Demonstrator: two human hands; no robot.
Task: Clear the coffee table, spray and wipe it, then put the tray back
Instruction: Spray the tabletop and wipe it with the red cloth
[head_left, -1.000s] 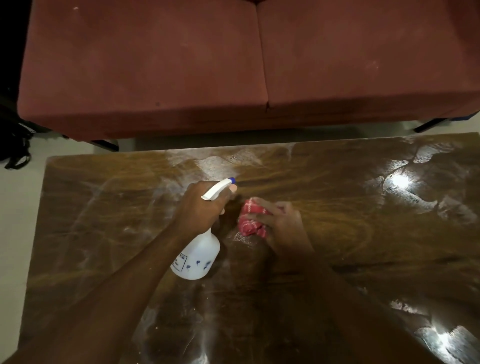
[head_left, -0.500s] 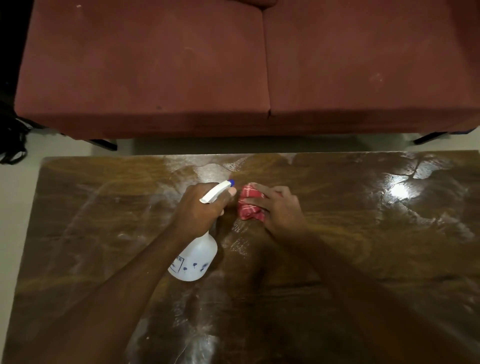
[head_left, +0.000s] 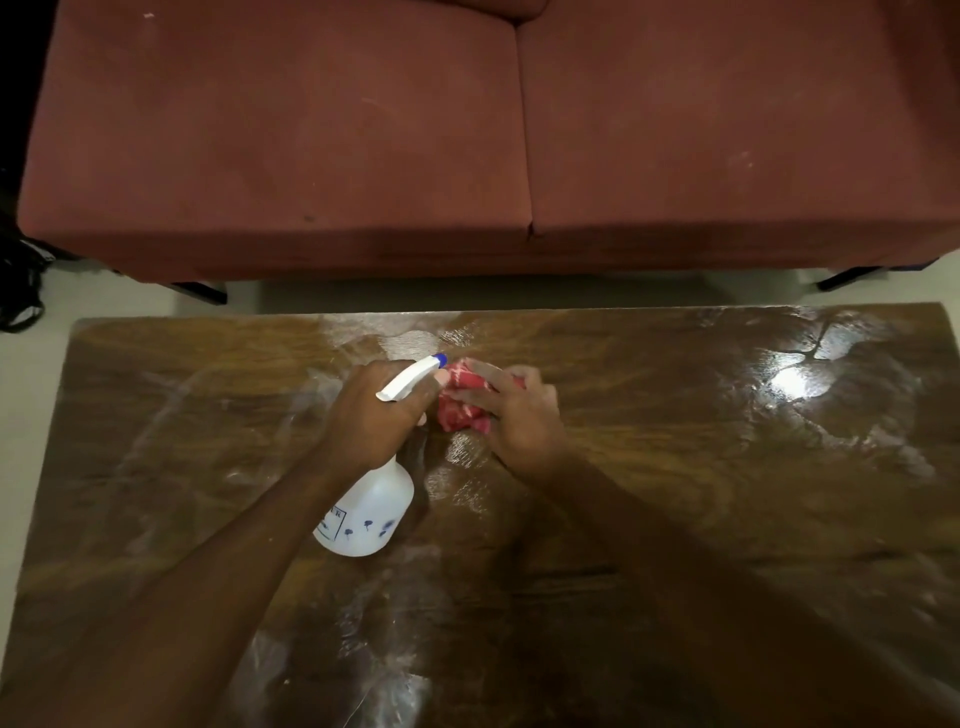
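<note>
Head view: right hand (head_left: 519, 415) has pushed its gripped cloth (head_left: 460, 410) farther across the table (head_left: 727, 467), left hand (head_left: 374, 415) grips bottle (head_left: 369, 514); wiping continues.

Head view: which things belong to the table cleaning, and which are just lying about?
Job: table, spray bottle in the left hand, cloth under the right hand.
Just there: sofa, black straps on the floor.
</note>
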